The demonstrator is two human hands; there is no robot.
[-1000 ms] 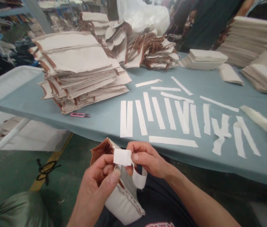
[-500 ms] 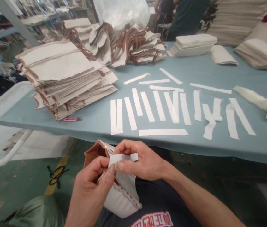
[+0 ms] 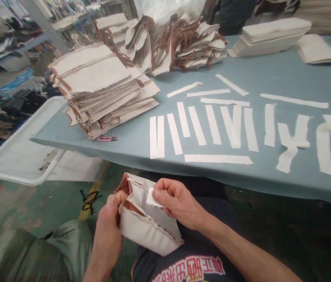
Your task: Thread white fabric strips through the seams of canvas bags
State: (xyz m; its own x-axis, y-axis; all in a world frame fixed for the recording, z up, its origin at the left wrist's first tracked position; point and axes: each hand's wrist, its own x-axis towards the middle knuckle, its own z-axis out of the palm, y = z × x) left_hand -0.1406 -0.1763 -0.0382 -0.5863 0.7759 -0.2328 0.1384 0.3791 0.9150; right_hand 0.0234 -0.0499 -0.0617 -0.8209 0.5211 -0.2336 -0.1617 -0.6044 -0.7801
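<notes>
Cloth pouch [image 3: 148, 231] sat clasped in my left hand [image 3: 108, 231]. My right hand [image 3: 177, 201] pinched a white strip [image 3: 153, 197] against it

Matt cream cloth pouch [image 3: 149, 229] with brown lining; matt white paper strips [image 3: 218, 158] on smooth table [image 3: 130, 143].

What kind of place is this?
Probably a sewing workshop: stacks of cut cloth pieces on a long table, rows of white strips laid out, and a stitched pouch.
</notes>
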